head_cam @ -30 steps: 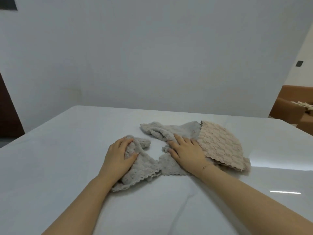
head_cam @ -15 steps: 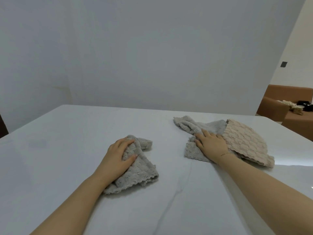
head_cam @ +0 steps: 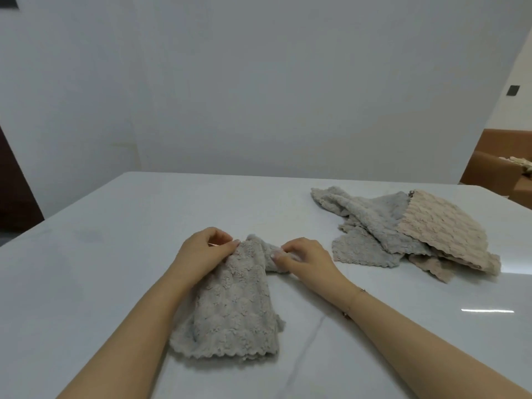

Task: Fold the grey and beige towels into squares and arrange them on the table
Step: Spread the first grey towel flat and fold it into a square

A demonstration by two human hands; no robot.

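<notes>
A grey towel (head_cam: 233, 309) lies crumpled lengthways in front of me on the white table (head_cam: 86, 283). My left hand (head_cam: 201, 254) pinches its far left corner. My right hand (head_cam: 305, 259) pinches the far right part, which is bunched under the fingers. To the right lies a heap: another grey towel (head_cam: 365, 223) spread loosely, with a beige towel (head_cam: 440, 228) lying over its right side. A second beige piece (head_cam: 431, 266) pokes out beneath the heap's near edge.
A pale wall stands just behind the table's far edge. Brown cardboard boxes (head_cam: 495, 171) sit beyond the table at the far right. A dark doorway (head_cam: 14, 180) shows at the left.
My right hand left the heap on the right and came to the near grey towel. Both hands now pinch that towel's far end, and it lies stretched toward me.
</notes>
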